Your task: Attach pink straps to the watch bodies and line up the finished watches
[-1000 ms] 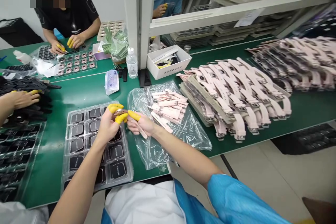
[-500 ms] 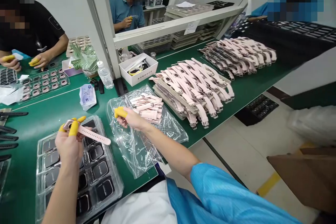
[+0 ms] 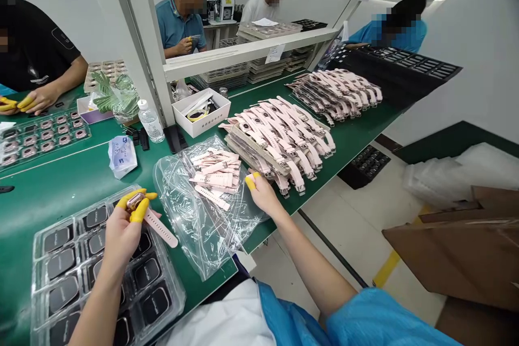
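Above a tray [image 3: 82, 248] at the near edge of the table [image 3: 77, 184], the left hand [image 3: 121, 230] clamps a watch [image 3: 135, 201], 1 pink strap [image 3: 161, 228] seemingly left free, while a plastic bag [image 3: 182, 227] bears loose straps [image 3: 221, 173], probably for easy reach, and the right hand [image 3: 263, 193], grip hidden from me, is beside stacked watches [image 3: 279, 138].

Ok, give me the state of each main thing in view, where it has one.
Left hand: closed on a watch.
Watch: held, pink strap sticking out.
Right hand: beside the stacked pink straps; grip unclear.
Loose pink straps: heaped.
Plastic bag: spread out, crinkled.
Tray: flat, black squares in its compartments.
White box: open on top.
Bottle: capped, upright.
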A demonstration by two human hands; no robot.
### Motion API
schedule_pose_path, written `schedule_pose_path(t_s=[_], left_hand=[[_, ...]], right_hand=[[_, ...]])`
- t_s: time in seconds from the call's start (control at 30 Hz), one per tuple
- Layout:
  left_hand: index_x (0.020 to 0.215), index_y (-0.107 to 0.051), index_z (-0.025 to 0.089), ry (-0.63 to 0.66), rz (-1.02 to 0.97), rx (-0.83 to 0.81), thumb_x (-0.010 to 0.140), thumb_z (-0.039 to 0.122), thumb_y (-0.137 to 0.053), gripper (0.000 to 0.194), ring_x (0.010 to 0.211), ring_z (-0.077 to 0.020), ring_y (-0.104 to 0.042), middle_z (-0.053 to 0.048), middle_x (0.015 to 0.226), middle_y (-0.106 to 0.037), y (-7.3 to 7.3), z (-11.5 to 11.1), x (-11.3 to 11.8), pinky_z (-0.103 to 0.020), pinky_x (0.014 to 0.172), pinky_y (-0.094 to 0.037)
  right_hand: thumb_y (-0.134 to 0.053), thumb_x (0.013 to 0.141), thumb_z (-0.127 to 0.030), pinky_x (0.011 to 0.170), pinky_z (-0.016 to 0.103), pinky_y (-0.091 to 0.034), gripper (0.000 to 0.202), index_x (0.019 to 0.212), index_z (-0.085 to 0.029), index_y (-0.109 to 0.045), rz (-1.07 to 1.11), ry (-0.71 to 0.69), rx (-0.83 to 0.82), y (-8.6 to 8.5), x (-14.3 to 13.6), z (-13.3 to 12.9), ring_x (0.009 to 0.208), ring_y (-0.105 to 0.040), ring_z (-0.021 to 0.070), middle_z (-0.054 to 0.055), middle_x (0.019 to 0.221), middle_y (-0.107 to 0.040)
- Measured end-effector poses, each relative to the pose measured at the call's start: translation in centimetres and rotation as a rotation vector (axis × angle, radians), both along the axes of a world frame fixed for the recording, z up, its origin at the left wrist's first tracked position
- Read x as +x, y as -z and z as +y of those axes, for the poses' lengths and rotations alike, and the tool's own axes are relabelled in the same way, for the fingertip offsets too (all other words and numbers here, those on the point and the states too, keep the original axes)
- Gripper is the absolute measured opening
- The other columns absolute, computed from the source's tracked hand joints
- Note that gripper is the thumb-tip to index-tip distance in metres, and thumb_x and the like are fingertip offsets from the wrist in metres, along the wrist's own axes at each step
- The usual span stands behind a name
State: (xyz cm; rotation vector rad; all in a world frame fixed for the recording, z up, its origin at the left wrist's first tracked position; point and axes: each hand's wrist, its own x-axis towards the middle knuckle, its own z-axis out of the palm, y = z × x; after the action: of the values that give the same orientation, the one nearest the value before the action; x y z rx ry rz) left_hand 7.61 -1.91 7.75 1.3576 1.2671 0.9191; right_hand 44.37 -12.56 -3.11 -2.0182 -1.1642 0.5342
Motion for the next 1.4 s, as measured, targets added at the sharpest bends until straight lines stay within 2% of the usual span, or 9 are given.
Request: schedule_pose_path(t_s=[0.13, 0.3, 0.67, 0.83, 0.93, 1.03, 1.13, 1.27, 1.4], left_hand=[[0.124, -0.062, 0.018, -0.009, 0.041, -0.032, 0.073, 0.055, -0.081, 0.066, 0.072, -0.0256, -0.079, -0.009, 0.096, -0.080, 0.3, 0.2, -0.2, -0.040, 0.071, -0.067], [0.125, -0.060, 0.016, -0.026, 0.058, -0.059, 0.070, 0.057, -0.080, 0.071, 0.072, -0.0271, -0.078, -0.007, 0.083, -0.079, 0.4, 0.5, -0.7, -0.041, 0.073, -0.067], [0.121, -0.062, 0.018, 0.027, 0.154, -0.060, 0.067, 0.050, -0.078, 0.065, 0.076, -0.0304, -0.079, -0.005, 0.070, -0.076, -0.1, 0.4, -0.1, -0.041, 0.075, -0.065], [0.122, -0.062, 0.018, 0.022, 0.180, -0.058, 0.065, 0.052, -0.076, 0.067, 0.076, -0.0302, -0.079, -0.003, 0.068, -0.074, 0.1, 0.5, -0.2, -0.041, 0.075, -0.064], [0.122, -0.062, 0.019, 0.027, 0.202, -0.052, 0.064, 0.053, -0.076, 0.068, 0.080, -0.0310, -0.079, -0.006, 0.074, -0.078, 0.4, 0.5, -0.4, -0.041, 0.076, -0.064], [0.119, -0.063, 0.019, 0.049, 0.205, -0.039, 0.065, 0.055, -0.076, 0.067, 0.082, -0.0313, -0.079, -0.008, 0.082, -0.080, 1.0, 0.5, -0.7, -0.042, 0.078, -0.064], [0.120, -0.063, 0.019, 0.088, 0.185, -0.021, 0.067, 0.054, -0.077, 0.066, 0.082, -0.0300, -0.079, -0.010, 0.092, -0.081, 1.7, 0.5, -1.0, -0.044, 0.080, -0.064], [0.119, -0.063, 0.019, 0.108, 0.213, -0.030, 0.069, 0.053, -0.076, 0.062, 0.088, -0.0312, -0.078, -0.010, 0.092, -0.080, 2.1, 0.7, -1.2, -0.045, 0.085, -0.063], [0.117, -0.064, 0.020, 0.110, 0.247, -0.034, 0.068, 0.055, -0.075, 0.061, 0.091, -0.0329, -0.078, -0.009, 0.090, -0.080, 1.9, 0.7, -1.1, -0.046, 0.087, -0.062]], right_hand=[[-0.041, 0.102, -0.039, 0.128, 0.052, -0.031, 0.049, 0.143, -0.022, -0.062, 0.004, -0.025, 0.041, 1.0, 0.4, 1.3, 0.153, -0.044, 0.0290, 0.014, 0.151, -0.062], [-0.042, 0.104, -0.042, 0.123, 0.053, -0.037, 0.050, 0.148, -0.026, -0.059, 0.060, -0.012, 0.032, 1.3, 1.8, 2.0, 0.150, -0.049, 0.0308, 0.011, 0.159, -0.057], [-0.042, 0.104, -0.037, 0.125, 0.046, -0.036, 0.051, 0.145, -0.012, -0.058, -0.074, -0.029, 0.053, 1.1, 11.4, 8.8, 0.148, -0.051, 0.0271, 0.017, 0.160, -0.055], [-0.045, 0.099, -0.032, 0.130, 0.044, -0.028, 0.058, 0.152, -0.008, -0.053, -0.173, -0.036, 0.043, 1.2, 12.5, 10.6, 0.154, -0.042, 0.0278, 0.019, 0.162, -0.051], [-0.042, 0.099, -0.031, 0.132, 0.047, -0.022, 0.062, 0.154, -0.004, -0.050, -0.220, -0.016, 0.010, 2.0, 11.2, 8.3, 0.158, -0.035, 0.0314, 0.023, 0.164, -0.047], [-0.038, 0.100, -0.032, 0.132, 0.059, -0.013, 0.066, 0.156, 0.003, -0.042, -0.278, 0.079, -0.044, 3.6, 9.9, 3.7, 0.161, -0.027, 0.0396, 0.031, 0.166, -0.039], [-0.032, 0.103, -0.035, 0.130, 0.060, -0.019, 0.065, 0.158, -0.002, -0.039, -0.429, 0.253, -0.142, 4.9, 10.2, -1.3, 0.160, -0.029, 0.0394, 0.030, 0.165, -0.042], [-0.028, 0.104, -0.036, 0.129, 0.058, -0.025, 0.065, 0.160, -0.005, -0.037, -0.470, 0.291, -0.180, 5.3, 13.3, -5.4, 0.159, -0.033, 0.0367, 0.027, 0.164, -0.045], [-0.031, 0.104, -0.034, 0.128, 0.054, -0.027, 0.063, 0.158, -0.002, -0.040, -0.498, 0.177, -0.222, 4.6, 18.3, -5.9, 0.157, -0.037, 0.0341, 0.029, 0.164, -0.044]])
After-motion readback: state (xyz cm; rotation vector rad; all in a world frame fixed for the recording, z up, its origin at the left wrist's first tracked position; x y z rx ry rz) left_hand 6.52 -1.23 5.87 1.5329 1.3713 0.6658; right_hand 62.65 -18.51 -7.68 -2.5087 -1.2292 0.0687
